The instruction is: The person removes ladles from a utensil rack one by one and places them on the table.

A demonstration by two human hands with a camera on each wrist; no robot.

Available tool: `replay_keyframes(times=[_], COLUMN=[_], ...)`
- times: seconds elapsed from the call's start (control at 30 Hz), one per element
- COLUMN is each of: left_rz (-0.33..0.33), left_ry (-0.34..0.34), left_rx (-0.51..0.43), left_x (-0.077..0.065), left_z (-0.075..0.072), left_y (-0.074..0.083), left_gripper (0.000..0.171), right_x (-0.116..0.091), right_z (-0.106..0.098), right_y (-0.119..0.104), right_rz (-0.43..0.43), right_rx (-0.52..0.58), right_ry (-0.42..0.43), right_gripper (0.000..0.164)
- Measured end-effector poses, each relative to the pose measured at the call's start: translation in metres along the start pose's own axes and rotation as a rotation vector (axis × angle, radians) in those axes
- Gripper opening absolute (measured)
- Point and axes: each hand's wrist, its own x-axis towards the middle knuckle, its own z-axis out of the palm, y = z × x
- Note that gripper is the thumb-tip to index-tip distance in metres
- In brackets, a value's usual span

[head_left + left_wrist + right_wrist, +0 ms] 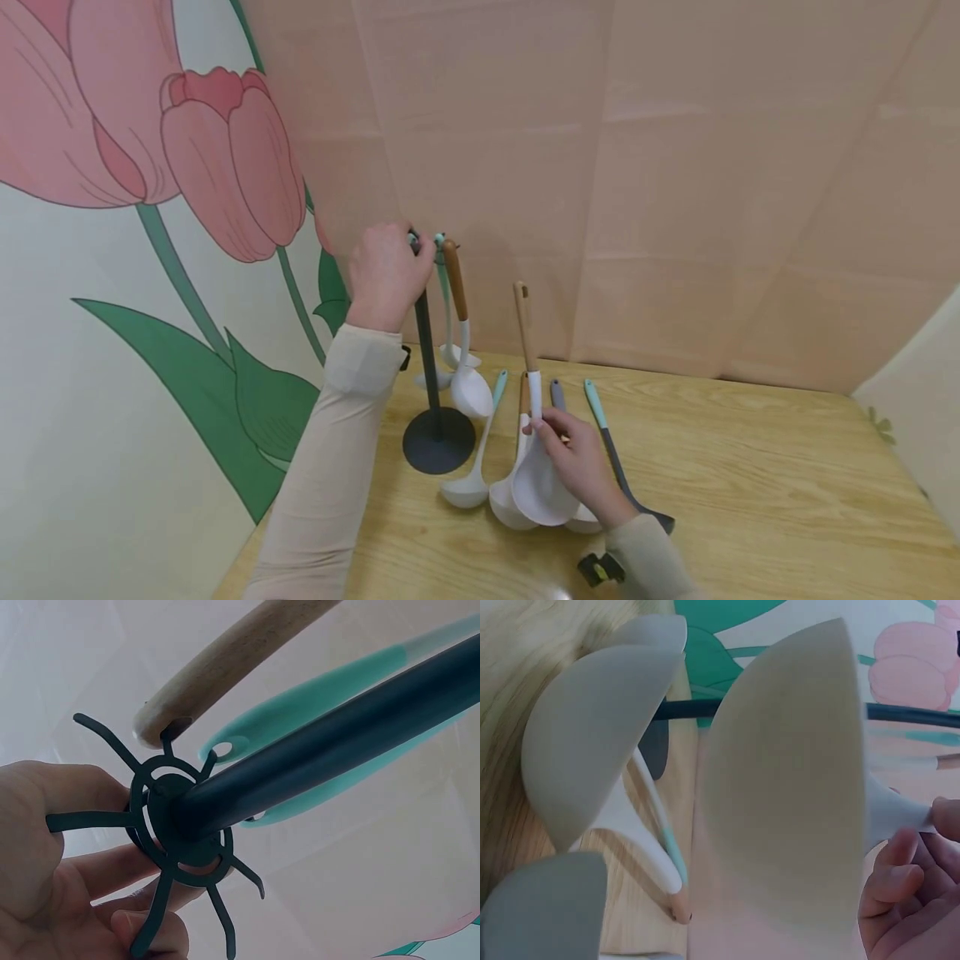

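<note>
Near the desk's front edge the right hand pinches a white ladle at its neck, bowl below the fingers, handle tilted up; farther back the left hand grips the rack top

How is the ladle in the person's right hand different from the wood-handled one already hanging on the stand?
The held ladle is gripped by the right hand, its bowl low by the table and handle pointing up; the hanging ladle dangles from a hook of the stand, handle end topmost, untouched. The held one sits among utensils lying flat; the hanging one is beside the pole. Both have white bowls and wooden handles.
</note>
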Motion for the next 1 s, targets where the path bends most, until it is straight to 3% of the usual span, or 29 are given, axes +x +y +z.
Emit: replay_keyframes(times=[0.3,0.53,1.0], left_rz=[0.01,0.012,0.014], left_ry=[0.0,0.005,0.012], left_rx=[0.006,0.003,0.012], left_x=[0.0,0.0,0.001], left_z=[0.001,0.001,0.003], left_y=[0.001,0.0,0.0], left_gripper=[0.029,0.03,0.03], right_x=[-0.003,-0.003,-0.004], right_z=[-0.021,-0.035,-0.069], right_y=[0.012,0.025,0.043], right_rz=[0.027,0.0,0.033], right_rx=[-0.054,-0.074,-0.185], right_ry=[0.019,0.058,0.044], right_gripper=[0.017,0.019,0.028])
